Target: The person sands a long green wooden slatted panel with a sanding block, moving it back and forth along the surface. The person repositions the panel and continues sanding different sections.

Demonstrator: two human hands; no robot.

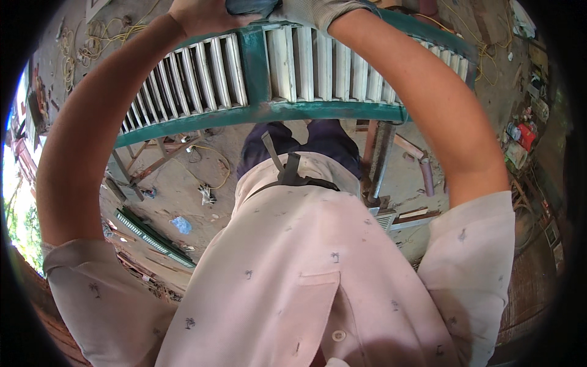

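Note:
A louvered shutter panel (pixel 257 67) with a green frame and pale metallic-looking slats lies across in front of me, below both hands. My bare left hand (pixel 205 14) is at the panel's far side, closed against a dark grey-blue object (pixel 251 6); the top edge cuts off its fingers. Beside it, my right hand (pixel 313 11) wears a pale glove and is closed at the other side of that object. What the object is cannot be made out. Both arms reach forward over the slats.
A metal post (pixel 380 160) and a wooden support (pixel 160 160) stand beneath the panel. Yellow cords (pixel 92 48) coil on the floor at far left. Another green louvered panel (pixel 153 237) lies lower left, near a blue crumpled item (pixel 181 224). Red clutter (pixel 526 137) sits at right.

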